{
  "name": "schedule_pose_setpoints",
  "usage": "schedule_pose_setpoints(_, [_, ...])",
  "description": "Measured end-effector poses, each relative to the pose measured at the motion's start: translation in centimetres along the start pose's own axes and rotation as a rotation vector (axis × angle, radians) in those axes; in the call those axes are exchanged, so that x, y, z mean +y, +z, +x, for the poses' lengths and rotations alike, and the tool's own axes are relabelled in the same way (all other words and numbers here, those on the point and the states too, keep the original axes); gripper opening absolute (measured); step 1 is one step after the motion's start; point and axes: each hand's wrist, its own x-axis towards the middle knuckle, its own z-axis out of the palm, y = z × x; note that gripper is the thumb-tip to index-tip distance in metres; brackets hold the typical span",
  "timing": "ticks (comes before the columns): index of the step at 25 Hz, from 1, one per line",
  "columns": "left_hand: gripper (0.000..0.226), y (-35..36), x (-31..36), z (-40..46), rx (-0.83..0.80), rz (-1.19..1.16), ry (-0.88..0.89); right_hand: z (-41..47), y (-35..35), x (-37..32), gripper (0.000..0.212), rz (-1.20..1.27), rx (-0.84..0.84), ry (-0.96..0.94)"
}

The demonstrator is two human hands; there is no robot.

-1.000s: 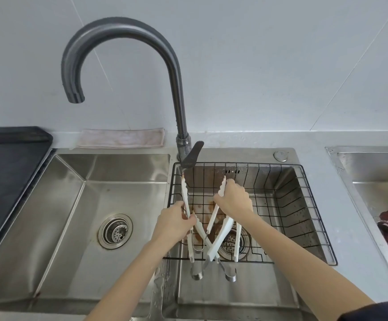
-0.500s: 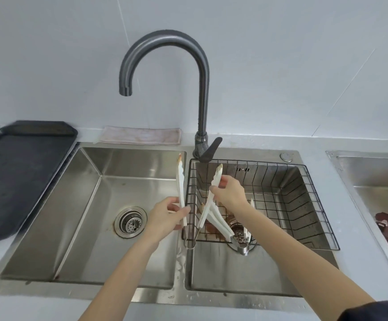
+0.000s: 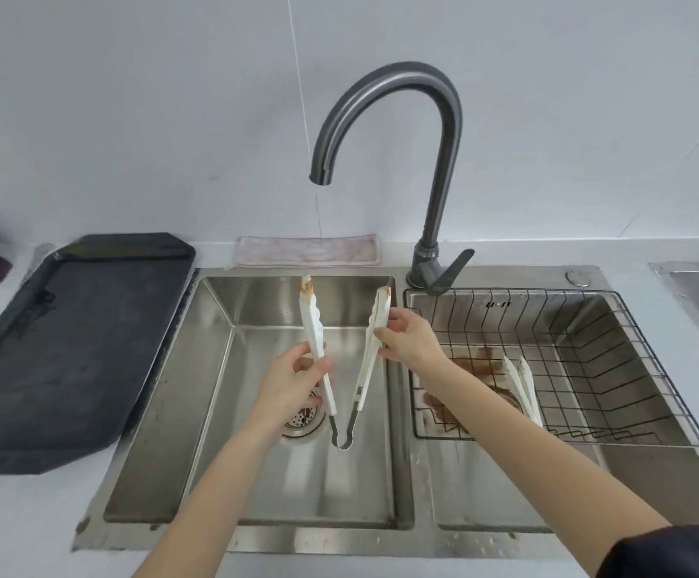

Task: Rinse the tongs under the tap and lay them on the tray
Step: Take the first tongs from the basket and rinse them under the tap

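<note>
White tongs point(image 3: 341, 360) are out of the wire basket point(image 3: 614, 369) now, splayed over the left basin under the spout point(image 3: 320, 177). My left hand point(image 3: 293, 381) and right hand point(image 3: 408, 337) each pinch one arm. No water running yet, so the tap lever point(image 3: 450, 271) is next, I guess.

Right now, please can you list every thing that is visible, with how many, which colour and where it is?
Tongs in hand: 1, white with brown-stained tips, held spread open over the left basin.
Other tongs: 1 pair, white, lying in the wire basket.
Tap: 1, dark grey, spout over the left basin; a thin stream falls from it.
Tray: 1, black, on the counter to the left.
Sink: 1, steel, two basins.
Wire basket: 1, black, in the right basin.
Cloth: 1, pale pink, behind the left basin.
Left hand: grips the left arm of the tongs.
Right hand: grips the right arm.
</note>
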Motion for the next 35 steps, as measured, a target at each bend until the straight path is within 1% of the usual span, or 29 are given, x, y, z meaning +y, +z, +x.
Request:
schedule_pose_setpoints(3, [0.017, -1.7, 0.4, 1.8, -0.009, 0.014, 0.004, 1.3, 0.1, -0.4, 0.046, 0.021, 0.076, 0.032])
schedule_pose_setpoints(5, [0.017, -2.2, 0.5, 2.9, -0.028, 0.016, 0.003, 2.2, -1.1, -0.6, 0.048, -0.004, 0.184, 0.067])
schedule_pose_setpoints(7, [0.016, -2.5, 0.6, 3.8, -0.045, 0.015, -0.001, 3.4, -2.8, -0.9, 0.052, 0.009, 0.334, 0.102])
schedule_pose_setpoints(9, [0.015, -2.6, 0.2, 4.6, -0.048, -0.010, -0.009, 4.8, -4.5, -1.5, 0.066, -0.016, 0.459, 0.098])
schedule_pose_setpoints(10, [0.016, -2.6, 0.1, 4.8, -0.046, -0.034, -0.013, 5.4, -5.1, -1.9, 0.074, -0.055, 0.490, 0.079])
schedule_pose_setpoints(11, [0.019, -2.6, 0.0, 4.9, -0.044, -0.058, -0.018, 6.0, -5.5, -2.3, 0.079, -0.088, 0.507, 0.051])
schedule_pose_setpoints(12, [0.021, -2.6, -0.2, 5.0, -0.041, -0.077, -0.025, 6.6, -5.8, -2.8, 0.078, -0.110, 0.513, 0.027])
schedule_pose_setpoints(13, [0.024, -2.6, -0.3, 5.1, -0.038, -0.093, -0.034, 7.1, -6.0, -3.2, 0.069, -0.124, 0.518, 0.005])
schedule_pose_setpoints(16, [0.026, -2.6, -0.6, 4.9, -0.035, -0.113, -0.053, 7.7, -6.3, -3.8, 0.017, -0.177, 0.555, -0.043])
schedule_pose_setpoints(17, [0.027, -2.5, -0.7, 4.7, -0.035, -0.116, -0.060, 7.7, -6.4, -3.6, 0.008, -0.193, 0.567, -0.053])
schedule_pose_setpoints(18, [0.027, -2.5, -0.9, 4.6, -0.034, -0.118, -0.068, 7.6, -6.4, -3.4, 0.005, -0.200, 0.565, -0.057])
schedule_pose_setpoints(23, [0.024, -2.5, -1.3, 3.8, -0.032, -0.075, -0.073, 7.3, -6.7, -3.2, 0.005, -0.145, 0.524, -0.069])
schedule_pose_setpoints(27, [0.025, -2.8, -1.3, 3.5, -0.032, -0.088, -0.073, 6.6, -6.4, -2.6, 0.007, -0.058, 0.543, -0.050])
schedule_pose_setpoints(31, [0.026, -2.7, -1.4, 3.3, -0.042, -0.087, -0.067, 6.5, -6.0, -2.3, 0.009, -0.023, 0.567, -0.042])
schedule_pose_setpoints(32, [0.027, -2.6, -1.4, 3.3, -0.045, -0.086, -0.065, 6.6, -5.8, -2.3, 0.013, 0.001, 0.582, -0.041])
schedule_pose_setpoints(34, [0.029, -2.6, -1.6, 3.4, -0.040, -0.093, -0.068, 6.1, -4.8, -2.0, 0.034, 0.102, 0.633, -0.015])
schedule_pose_setpoints(35, [0.029, -2.7, -1.7, 3.4, -0.032, -0.102, -0.070, 5.5, -3.7, -1.7, 0.044, 0.156, 0.632, 0.014])
